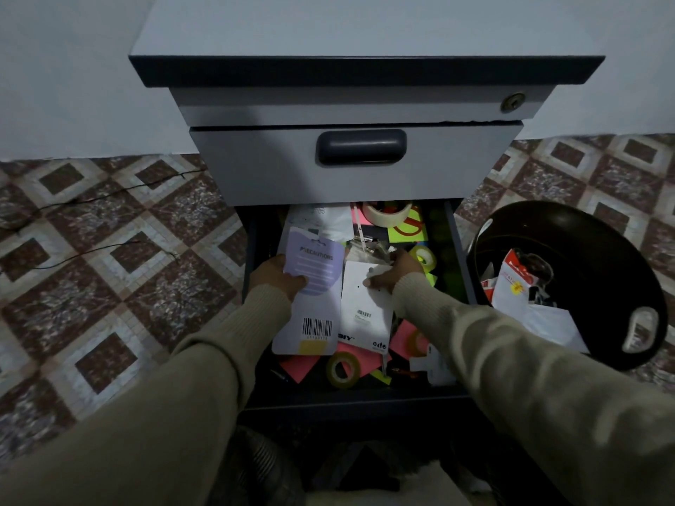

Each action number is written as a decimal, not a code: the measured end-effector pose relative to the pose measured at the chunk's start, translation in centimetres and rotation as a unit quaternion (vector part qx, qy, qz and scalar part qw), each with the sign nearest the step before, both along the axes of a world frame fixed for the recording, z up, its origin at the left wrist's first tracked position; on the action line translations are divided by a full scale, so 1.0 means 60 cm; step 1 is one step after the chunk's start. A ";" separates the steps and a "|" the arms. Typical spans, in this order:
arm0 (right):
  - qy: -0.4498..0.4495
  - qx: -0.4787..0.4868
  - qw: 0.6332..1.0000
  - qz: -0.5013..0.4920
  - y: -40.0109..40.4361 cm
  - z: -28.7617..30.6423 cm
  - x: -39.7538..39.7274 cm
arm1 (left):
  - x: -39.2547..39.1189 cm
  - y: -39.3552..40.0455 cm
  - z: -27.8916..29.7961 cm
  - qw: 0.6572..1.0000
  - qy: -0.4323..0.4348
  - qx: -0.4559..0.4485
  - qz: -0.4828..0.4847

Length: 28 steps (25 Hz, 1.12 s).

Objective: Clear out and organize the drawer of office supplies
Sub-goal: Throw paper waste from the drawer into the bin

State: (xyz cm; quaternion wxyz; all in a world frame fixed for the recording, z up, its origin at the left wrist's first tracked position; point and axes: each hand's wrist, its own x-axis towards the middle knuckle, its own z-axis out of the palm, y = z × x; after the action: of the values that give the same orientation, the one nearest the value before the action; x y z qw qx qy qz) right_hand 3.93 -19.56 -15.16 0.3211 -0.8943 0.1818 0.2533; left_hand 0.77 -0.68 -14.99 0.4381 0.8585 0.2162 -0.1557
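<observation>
The lower drawer (pixel 461 257) of a grey cabinet stands pulled out, full of office supplies. My left hand (pixel 279 277) grips a purple-and-white package card (pixel 314 308) with a barcode by its left edge. My right hand (pixel 394 273) pinches the top of a white card (pixel 365 315) printed with a small barcode. Beneath them lie pink sticky notes (pixel 303 367), a yellow tape roll (pixel 343 370), a clear tape roll (pixel 423 257), a masking tape roll (pixel 391 213) and neon green notes (pixel 407 231).
A dark round bin (pixel 584 228) holding discarded white and red packaging (pixel 518 286) stands on the floor right of the drawer. The upper drawer (pixel 358 166) with a dark handle is closed. Thin black wires (pixel 109 195) lie on the patterned tile floor at left.
</observation>
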 end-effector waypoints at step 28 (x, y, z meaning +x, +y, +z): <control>-0.176 -0.017 0.962 -0.209 -0.404 0.234 -0.097 | 0.014 -0.449 0.189 0.945 -0.194 0.060 -0.256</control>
State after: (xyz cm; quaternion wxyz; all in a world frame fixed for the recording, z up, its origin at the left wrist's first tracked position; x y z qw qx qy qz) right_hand -1.91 -43.79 -1.10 0.3790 -0.8720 0.3095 0.0161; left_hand 1.62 -27.64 -3.63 0.3649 0.9231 -0.0915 -0.0799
